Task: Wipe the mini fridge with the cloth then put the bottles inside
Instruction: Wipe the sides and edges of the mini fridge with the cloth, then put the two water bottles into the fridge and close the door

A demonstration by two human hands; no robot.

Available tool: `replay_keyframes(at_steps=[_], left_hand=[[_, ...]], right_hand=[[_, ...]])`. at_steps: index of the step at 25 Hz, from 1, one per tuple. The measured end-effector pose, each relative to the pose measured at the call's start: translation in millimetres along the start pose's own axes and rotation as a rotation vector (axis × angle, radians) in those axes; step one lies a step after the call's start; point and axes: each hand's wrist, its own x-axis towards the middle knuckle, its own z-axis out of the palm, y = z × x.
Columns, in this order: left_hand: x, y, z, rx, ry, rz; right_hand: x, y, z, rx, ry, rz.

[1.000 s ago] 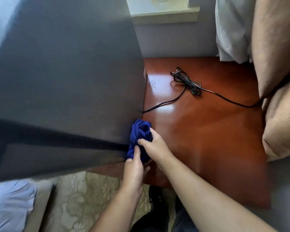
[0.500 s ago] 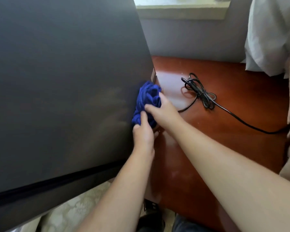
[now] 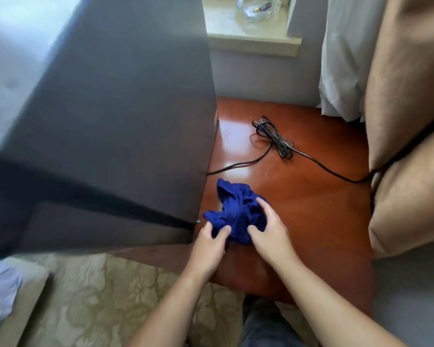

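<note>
A single wide-angle camera on the person's head looks forward and steeply down, from above and behind the hands, near enough that both bare forearms run in from the bottom edge. The left hand (image 3: 207,242) and right hand (image 3: 269,236), holding the blue cloth (image 3: 236,211), sit just below the frame's middle. The mini fridge (image 3: 115,121) fills the view to their left, the wooden table top (image 3: 311,221) spreads beyond and to their right, and the patterned carpet (image 3: 110,309) lies nearer the camera.
</note>
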Motion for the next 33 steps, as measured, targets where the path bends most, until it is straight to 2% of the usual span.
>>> replay_keyframes(at_steps=[3, 5, 7, 11, 14, 17, 21, 25, 29, 33], left_hand=[[-26, -10, -32, -0.007, -0.086, 0.136], [-51, -33, -73, -0.004, -0.114, 0.215], [-70, -61, -124, 0.03, -0.142, 0.287], [-112, -114, -256, -0.01, -0.104, 0.364], [-141, -127, -343, -0.102, 0.007, 0.371], [-152, -128, -409, -0.183, 0.101, 0.428], [-141, -140, -468, -0.254, 0.2, 0.433], [-91, -141, -508, -0.281, 0.237, 0.374], [-24, -105, -542, -0.23, 0.239, 0.371], [29, -53, -591, -0.232, 0.283, 0.386]], right_hand=[[-41, -22, 12, -0.08, 0.158, -0.148], [-85, -41, 41, -0.056, 0.239, -0.25], [-130, -55, 86, 0.009, 0.285, -0.264], [-216, -82, 201, 0.136, 0.216, -0.184], [-251, -129, 260, 0.125, 0.104, -0.257], [-251, -187, 300, 0.117, 0.045, -0.352], [-245, -235, 359, 0.111, -0.09, -0.385], [-209, -264, 420, 0.158, -0.19, -0.361], [-155, -308, 472, 0.269, -0.265, -0.346], [-102, -367, 494, 0.203, -0.183, -0.365]])
